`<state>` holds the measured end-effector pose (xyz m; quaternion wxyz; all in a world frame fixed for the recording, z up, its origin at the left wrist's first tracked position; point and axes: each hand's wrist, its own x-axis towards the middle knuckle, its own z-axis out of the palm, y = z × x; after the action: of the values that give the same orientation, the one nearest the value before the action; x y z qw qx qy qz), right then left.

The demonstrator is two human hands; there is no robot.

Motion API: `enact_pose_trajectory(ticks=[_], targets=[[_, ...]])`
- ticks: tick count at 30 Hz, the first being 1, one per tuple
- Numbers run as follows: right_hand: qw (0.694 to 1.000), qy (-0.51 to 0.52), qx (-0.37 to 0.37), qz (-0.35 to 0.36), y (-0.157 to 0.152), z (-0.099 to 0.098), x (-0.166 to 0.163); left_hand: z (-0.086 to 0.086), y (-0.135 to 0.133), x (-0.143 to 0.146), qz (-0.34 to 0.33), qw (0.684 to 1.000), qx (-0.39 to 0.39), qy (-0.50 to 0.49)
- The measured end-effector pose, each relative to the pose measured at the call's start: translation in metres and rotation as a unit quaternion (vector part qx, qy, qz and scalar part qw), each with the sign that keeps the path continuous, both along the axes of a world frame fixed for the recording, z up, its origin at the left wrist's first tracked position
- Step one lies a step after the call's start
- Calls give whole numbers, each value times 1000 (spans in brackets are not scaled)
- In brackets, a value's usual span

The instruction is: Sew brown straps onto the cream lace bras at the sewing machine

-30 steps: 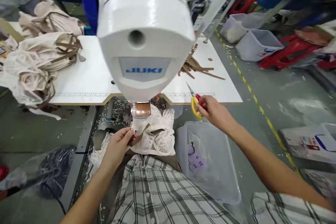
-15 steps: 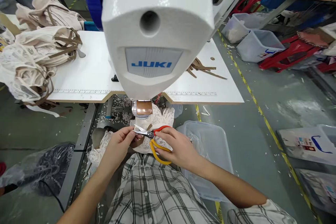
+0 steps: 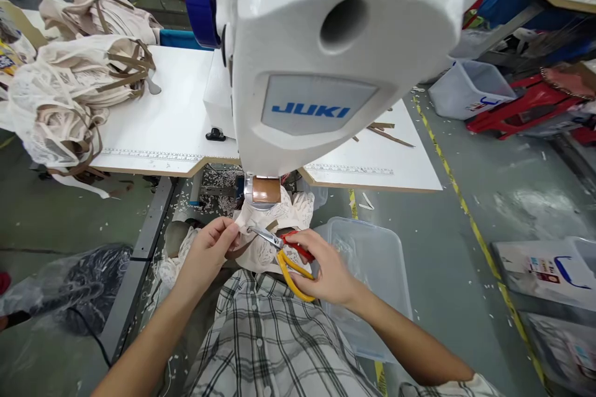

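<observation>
A white JUKI sewing machine head [image 3: 326, 56] fills the upper middle. Under its foot hangs a cream lace garment [image 3: 284, 220] with a brown strap. My left hand [image 3: 207, 257] pinches the garment's edge just below the machine. My right hand [image 3: 326, 270] grips scissors with red and yellow handles [image 3: 288, 254]; their blades point left at the fabric beside my left fingers.
A white sewing table [image 3: 158, 130] carries a heap of cream lace garments [image 3: 65, 93] at the left and brown strap pieces [image 3: 386, 133] at the right. A clear plastic bin [image 3: 372, 267] stands by my right knee. Grey bins [image 3: 470, 96] and red stools [image 3: 526, 105] stand beyond the yellow floor line.
My right hand picked the scissors up from the table's right edge and brought them down to the garment by my left hand. The view has shifted closer to the machine.
</observation>
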<state>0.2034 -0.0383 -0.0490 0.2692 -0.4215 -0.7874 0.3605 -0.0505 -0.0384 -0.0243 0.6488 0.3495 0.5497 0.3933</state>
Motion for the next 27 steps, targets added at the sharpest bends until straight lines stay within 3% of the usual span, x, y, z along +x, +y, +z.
enact_pose_trajectory(ticks=[15,23,27], targets=[[998,-16,-44,47,13,-1,-21,2,4,-4,-23,999,-24,13],[996,-43,-69,33,8,0,-12,-4,2,0,11,999,-21,27],[996,-55,-67,-1,5,-3,7,-2,1,-3,37,995,6,92]])
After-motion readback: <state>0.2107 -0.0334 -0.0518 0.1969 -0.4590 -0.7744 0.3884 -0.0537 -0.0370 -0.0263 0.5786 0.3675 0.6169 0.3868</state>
